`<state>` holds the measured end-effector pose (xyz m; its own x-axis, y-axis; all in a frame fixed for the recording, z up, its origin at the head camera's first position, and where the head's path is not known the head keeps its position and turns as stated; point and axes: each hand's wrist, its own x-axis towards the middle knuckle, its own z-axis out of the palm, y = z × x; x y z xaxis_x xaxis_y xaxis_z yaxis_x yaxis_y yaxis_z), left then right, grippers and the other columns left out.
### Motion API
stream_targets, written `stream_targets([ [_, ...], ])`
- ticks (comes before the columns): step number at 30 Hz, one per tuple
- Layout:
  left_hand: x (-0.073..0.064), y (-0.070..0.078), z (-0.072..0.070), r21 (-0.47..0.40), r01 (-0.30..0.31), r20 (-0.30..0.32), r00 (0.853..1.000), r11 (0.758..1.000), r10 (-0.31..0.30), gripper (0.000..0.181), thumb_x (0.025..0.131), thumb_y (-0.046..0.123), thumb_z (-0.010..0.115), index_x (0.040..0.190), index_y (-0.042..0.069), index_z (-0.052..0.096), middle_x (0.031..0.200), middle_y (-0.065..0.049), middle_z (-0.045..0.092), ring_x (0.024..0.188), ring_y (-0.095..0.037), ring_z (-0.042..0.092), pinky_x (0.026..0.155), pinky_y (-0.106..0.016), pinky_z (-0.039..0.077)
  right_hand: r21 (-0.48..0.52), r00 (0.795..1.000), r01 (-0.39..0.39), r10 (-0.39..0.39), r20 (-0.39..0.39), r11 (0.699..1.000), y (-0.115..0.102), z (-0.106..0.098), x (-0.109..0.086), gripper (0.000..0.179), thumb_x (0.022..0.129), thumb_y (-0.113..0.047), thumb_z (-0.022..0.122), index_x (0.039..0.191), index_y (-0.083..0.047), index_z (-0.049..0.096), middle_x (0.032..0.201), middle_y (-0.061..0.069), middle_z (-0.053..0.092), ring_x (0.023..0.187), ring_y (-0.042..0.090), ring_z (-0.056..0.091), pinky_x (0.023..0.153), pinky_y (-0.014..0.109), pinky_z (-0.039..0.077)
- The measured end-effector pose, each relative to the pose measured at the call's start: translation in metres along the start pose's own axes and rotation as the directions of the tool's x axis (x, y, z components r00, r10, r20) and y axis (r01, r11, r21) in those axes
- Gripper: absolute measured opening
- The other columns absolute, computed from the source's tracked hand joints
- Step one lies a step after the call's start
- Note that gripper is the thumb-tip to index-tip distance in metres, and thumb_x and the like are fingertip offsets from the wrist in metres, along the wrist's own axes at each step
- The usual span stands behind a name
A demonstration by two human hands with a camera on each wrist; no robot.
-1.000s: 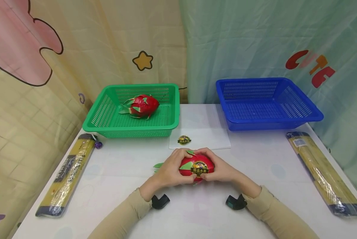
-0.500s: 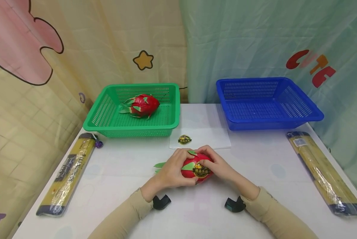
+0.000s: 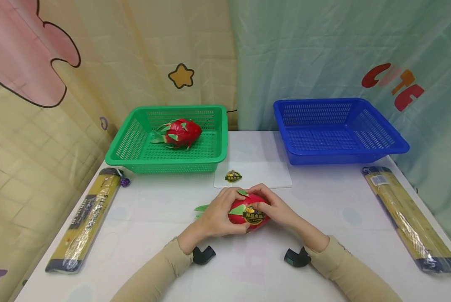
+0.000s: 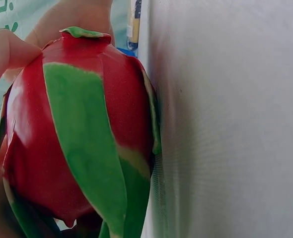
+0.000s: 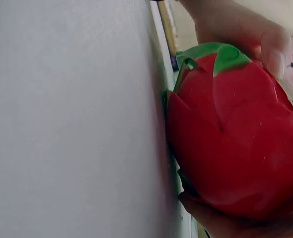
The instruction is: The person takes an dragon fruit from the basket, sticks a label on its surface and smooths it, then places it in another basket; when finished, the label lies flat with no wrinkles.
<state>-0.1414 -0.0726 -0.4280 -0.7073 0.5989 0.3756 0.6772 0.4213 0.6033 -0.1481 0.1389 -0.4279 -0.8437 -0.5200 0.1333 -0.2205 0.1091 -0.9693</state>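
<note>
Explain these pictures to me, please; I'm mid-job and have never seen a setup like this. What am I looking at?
There is no robot here: a person works with a bare left hand and right hand. The wide picture comes from a camera on the head, looking forward and down. The two close-ups come from the wrists, so the table appears sideways.

Both hands hold a red dragon fruit between them; the right thumb is at its black-and-gold label. Behind it lies a white sheet bearing a similar sticker. Farther back, a green basket at left holds a second dragon fruit, with a blue basket at right. A yellow package lies near the left edge, another near the right.
</note>
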Motion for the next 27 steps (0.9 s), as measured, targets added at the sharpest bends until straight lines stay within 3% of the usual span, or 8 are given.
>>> stream_targets([
  [5, 0.0, -0.001, 0.0, 0.025, -0.014, -0.017, 1.0, 1.0, 0.014, 0.037, 0.081, 0.034, 0.062, 0.106, 0.013, 0.046, 0.113, 0.001, 0.051, 0.102, -0.01, 0.043, 0.079, -0.028, 0.046, -0.009, 1.0, 0.003, -0.003, -0.022, 1.0, -0.003, 0.003, 0.0, 0.031, 0.092, -0.006, 0.053, 0.122, -0.001, 0.048, 0.121, 0.018, 0.054, 0.102, 0.02, 0.056, 0.083, 0.03, 0.049],
  [9, 0.001, -0.002, -0.001, 0.02, -0.019, -0.02, 1.0, 1.0, 0.02, 0.029, 0.087, 0.031, 0.054, 0.107, 0.012, 0.046, 0.115, -0.002, 0.051, 0.104, -0.012, 0.044, 0.082, -0.032, 0.047, 0.005, 1.0, -0.006, 0.006, 0.008, 1.0, -0.002, -0.001, 0.001, 0.031, 0.091, -0.005, 0.049, 0.122, -0.003, 0.048, 0.121, 0.017, 0.053, 0.101, 0.024, 0.056, 0.081, 0.032, 0.05],
  [18, -0.001, -0.002, -0.005, -0.071, 0.019, 0.035, 0.999, 0.997, -0.017, 0.027, 0.087, 0.026, 0.052, 0.109, 0.012, 0.046, 0.121, -0.002, 0.049, 0.11, -0.013, 0.042, 0.087, -0.036, 0.045, 0.072, 0.989, -0.062, 0.051, 0.138, 0.995, 0.003, -0.017, 0.001, 0.039, 0.09, -0.007, 0.042, 0.129, -0.004, 0.047, 0.129, 0.014, 0.05, 0.111, 0.027, 0.05, 0.089, 0.036, 0.045],
  [27, -0.001, -0.004, -0.006, -0.071, 0.019, 0.058, 0.998, 0.997, -0.015, 0.037, 0.08, 0.028, 0.056, 0.112, 0.013, 0.044, 0.121, -0.001, 0.047, 0.11, -0.012, 0.041, 0.084, -0.034, 0.047, 0.059, 0.972, 0.016, -0.029, 0.233, 0.998, 0.008, -0.024, -0.001, 0.052, 0.084, -0.007, 0.051, 0.135, -0.004, 0.041, 0.135, 0.014, 0.044, 0.121, 0.029, 0.042, 0.097, 0.034, 0.039],
])
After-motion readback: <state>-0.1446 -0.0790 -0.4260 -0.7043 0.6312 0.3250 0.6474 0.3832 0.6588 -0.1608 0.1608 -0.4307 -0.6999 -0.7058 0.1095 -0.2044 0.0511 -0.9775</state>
